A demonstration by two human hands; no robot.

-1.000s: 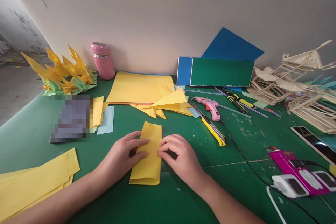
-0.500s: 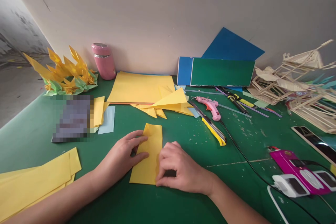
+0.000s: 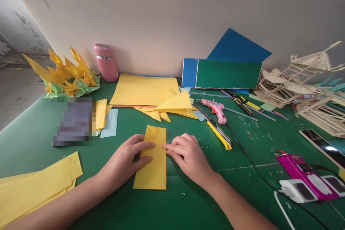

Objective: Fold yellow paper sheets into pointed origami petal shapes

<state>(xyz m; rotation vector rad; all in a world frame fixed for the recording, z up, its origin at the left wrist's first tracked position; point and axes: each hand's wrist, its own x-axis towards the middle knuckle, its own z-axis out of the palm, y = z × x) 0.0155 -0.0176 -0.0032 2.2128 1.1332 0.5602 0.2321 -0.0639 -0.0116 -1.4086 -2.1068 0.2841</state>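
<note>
A folded strip of yellow paper [image 3: 153, 172] lies upright in front of me on the green tabletop, its long right edge straight. My left hand [image 3: 132, 153] rests on the strip's left side, index finger and thumb apart on its surface. At the strip's right edge, about halfway up, is my right hand [image 3: 189, 156]. Its fingertips are pressed together on that edge, with the thumb just below the index finger. Part of the paper's left edge is hidden under my left hand.
Yellow sheets [image 3: 40, 187] lie by my left forearm, with a larger stack [image 3: 142, 88] at the back. Right of centre are a yellow utility knife [image 3: 219, 134] and pink glue gun [image 3: 217, 109], whose cord runs toward a magenta power strip [image 3: 304, 169]. Stick models [image 3: 296, 82] stand far right.
My right hand has slid up the strip's right edge, from the bottom corner to about halfway, and its fingers have straightened. My left hand has barely moved.
</note>
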